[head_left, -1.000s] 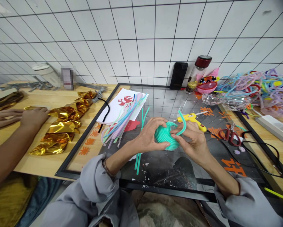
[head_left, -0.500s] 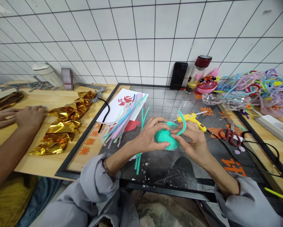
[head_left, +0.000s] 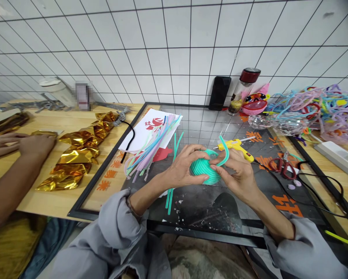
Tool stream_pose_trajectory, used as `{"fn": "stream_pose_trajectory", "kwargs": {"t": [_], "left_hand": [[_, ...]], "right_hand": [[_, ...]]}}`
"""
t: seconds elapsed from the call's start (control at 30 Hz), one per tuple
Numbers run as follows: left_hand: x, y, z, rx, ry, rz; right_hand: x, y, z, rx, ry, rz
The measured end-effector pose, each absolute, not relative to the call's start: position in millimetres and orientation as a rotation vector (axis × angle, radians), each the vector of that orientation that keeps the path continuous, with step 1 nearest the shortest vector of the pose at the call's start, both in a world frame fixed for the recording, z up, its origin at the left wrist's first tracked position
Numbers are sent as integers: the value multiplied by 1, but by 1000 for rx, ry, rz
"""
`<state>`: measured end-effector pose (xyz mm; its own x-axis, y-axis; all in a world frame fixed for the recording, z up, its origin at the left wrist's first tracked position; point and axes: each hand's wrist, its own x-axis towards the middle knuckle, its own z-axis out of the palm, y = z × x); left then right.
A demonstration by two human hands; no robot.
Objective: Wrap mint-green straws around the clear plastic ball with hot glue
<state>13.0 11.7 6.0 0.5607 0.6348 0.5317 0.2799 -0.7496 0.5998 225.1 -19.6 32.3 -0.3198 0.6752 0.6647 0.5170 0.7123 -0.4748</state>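
A round, ridged coil of green pipe cleaner (head_left: 204,169) is held above the dark glass panel. My left hand (head_left: 184,166) grips it from the left, thumb below and fingers over the top. At its upper right, my right hand (head_left: 237,168) pinches the green pipe cleaner's loose end (head_left: 226,151), which curves upward past the fingers. Two or so straight green pipe cleaners (head_left: 170,197) lie beside my left wrist, partly under it. Just behind my right hand rests a yellow glue gun (head_left: 234,145).
Pastel pipe cleaners (head_left: 150,149) lie across white paper (head_left: 141,130). Red-handled scissors (head_left: 283,166), black cables and a white power strip (head_left: 338,159) are at right. A tangled pipe-cleaner pile (head_left: 316,106), a bottle (head_left: 245,91) and a phone (head_left: 219,93) stand behind. A co-worker's hands (head_left: 36,145) are left, near gold foil (head_left: 78,155).
My hands and the green coil look almost unmoved. On the left, the co-worker's hand has shifted slightly, with a gold strip now showing behind it.
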Motion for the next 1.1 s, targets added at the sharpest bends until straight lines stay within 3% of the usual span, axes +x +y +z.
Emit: {"fn": "stream_pose_trajectory", "kwargs": {"t": [0.53, 1.1], "left_hand": [[12, 9, 14, 2307, 789, 970], [10, 11, 12, 2307, 717, 1022]], "right_hand": [[225, -20, 29, -970, -1883, 330], [239, -7, 38, -1076, -1517, 1043]]}}
